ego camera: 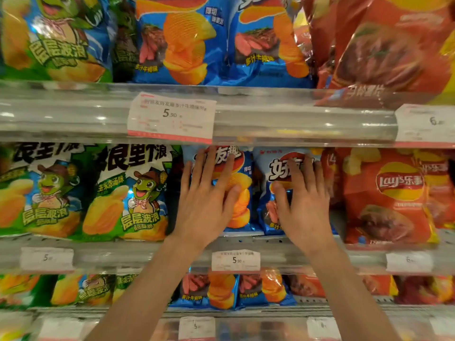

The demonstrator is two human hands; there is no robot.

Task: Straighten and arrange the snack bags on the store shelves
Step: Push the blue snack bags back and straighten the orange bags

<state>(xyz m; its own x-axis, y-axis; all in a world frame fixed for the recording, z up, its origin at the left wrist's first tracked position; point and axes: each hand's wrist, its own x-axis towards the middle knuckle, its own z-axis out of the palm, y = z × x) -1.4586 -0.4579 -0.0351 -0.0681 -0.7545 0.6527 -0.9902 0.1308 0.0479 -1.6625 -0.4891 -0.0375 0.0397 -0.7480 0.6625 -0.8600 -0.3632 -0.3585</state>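
Two blue chip bags stand side by side on the middle shelf. My left hand (206,195) lies flat on the front of the left blue bag (242,200), fingers spread and pointing up. My right hand (304,198) rests the same way on the right blue bag (267,215). Neither hand grips a bag; the palms press against the fronts. Both bags stand upright, and their lower halves are partly hidden by my hands.
Green turtle-print bags (128,193) stand to the left, red Lay's bags (391,195) to the right. The upper shelf rail (295,116) with a price tag (171,116) overhangs the bags. More blue, green and red bags fill the shelves above and below.
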